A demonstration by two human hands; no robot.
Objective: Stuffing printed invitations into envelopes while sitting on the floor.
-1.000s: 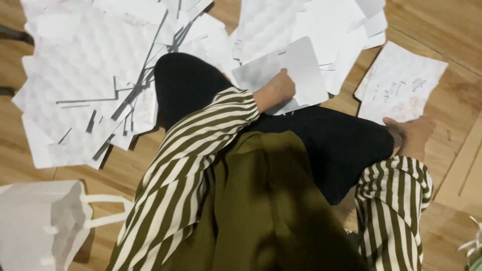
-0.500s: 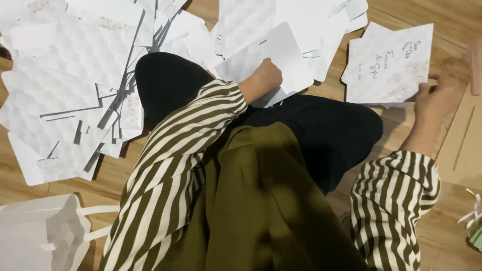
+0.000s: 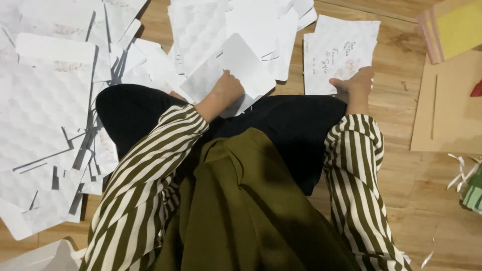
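I sit on a wooden floor with black-trousered legs folded under me. My left hand (image 3: 227,90) rests on a white embossed card (image 3: 236,62) with rounded corners, thumb and fingers pinching its near edge. My right hand (image 3: 357,83) lies on the near edge of a small stack of white cards with handwriting (image 3: 339,50), to the right of the first card. Both arms wear olive and white striped sleeves.
Many white embossed sheets (image 3: 55,110) lie scattered to the left and ahead. A brown cardboard sheet (image 3: 452,110) lies at right, with a yellow-topped box (image 3: 454,25) behind it. A white bag (image 3: 45,258) sits at lower left, paper strips (image 3: 464,173) at right.
My right hand has moved from the bare floor at right up and left onto the handwritten cards. The left hand has stayed on the rounded card.
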